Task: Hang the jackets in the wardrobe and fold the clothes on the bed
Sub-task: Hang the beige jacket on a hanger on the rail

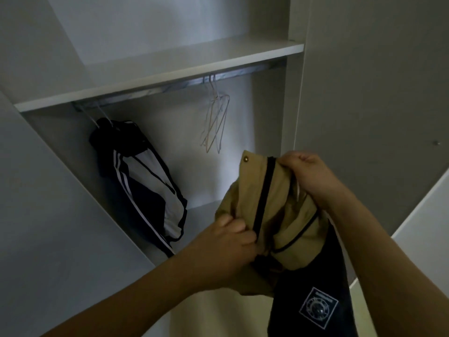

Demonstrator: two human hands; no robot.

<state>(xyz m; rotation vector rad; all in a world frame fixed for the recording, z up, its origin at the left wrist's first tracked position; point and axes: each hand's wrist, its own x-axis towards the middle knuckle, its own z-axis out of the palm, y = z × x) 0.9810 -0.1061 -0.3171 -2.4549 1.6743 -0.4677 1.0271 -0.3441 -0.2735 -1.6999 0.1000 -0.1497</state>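
The tan jacket (274, 210) was held before the wardrobe, its edge pinched by the left hand (228, 242), its collar gripped by the right hand (308, 176). Probably the collar should be spread before an empty hanger (215, 122) was taken from the rail (170, 87).

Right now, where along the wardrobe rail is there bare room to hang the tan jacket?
The rail is bare between the hung striped jacket and the empty wire hangers, and again right of those hangers. The left end is crowded. Both the left hand and right hand grip the tan jacket.
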